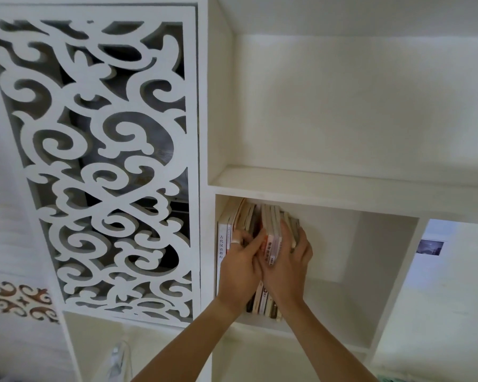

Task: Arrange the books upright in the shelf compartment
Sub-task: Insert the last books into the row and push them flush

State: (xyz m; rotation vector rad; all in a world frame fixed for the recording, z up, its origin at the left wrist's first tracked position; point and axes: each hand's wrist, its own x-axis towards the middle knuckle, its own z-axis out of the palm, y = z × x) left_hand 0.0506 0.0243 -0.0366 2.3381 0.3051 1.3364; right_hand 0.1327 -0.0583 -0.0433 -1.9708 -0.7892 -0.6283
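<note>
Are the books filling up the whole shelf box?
No, the books are bunched against the left wall of the compartment, with both hands on them, and its right part holds none.

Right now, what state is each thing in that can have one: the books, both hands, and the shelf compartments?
books: upright, bunched at the compartment's left end.
white book: upright against the left wall.
left hand: pressed on the books, ring on one finger.
right hand: clasping the right group of books.
book compartment: right part bare.
upper compartment: nothing visible inside.
</note>
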